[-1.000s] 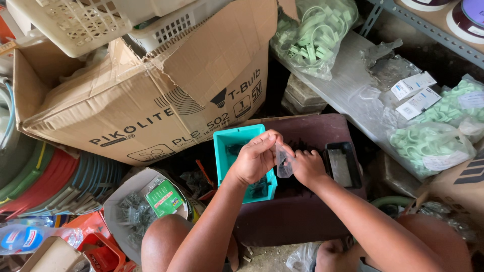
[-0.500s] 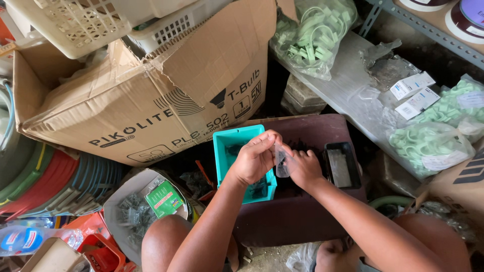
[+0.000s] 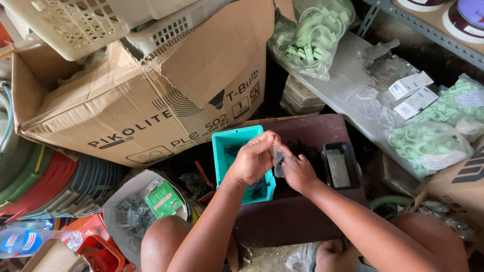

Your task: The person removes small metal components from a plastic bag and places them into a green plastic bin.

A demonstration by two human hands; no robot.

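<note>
Head camera looks down at two bare hands over a dark brown box (image 3: 302, 221). Left hand (image 3: 252, 161) and right hand (image 3: 297, 171) meet in the middle, and both pinch a small clear plastic bag (image 3: 279, 160) with dark little bits inside. The fingers of each hand are closed on the bag. It is held up just above a teal tray (image 3: 229, 146) that sits on the box. A small black tray (image 3: 340, 166) sits to the right, near the right hand. A big cardboard box (image 3: 151, 100) stands behind the teal tray. Bags of pale green clips (image 3: 428, 143) lie far right.
</note>
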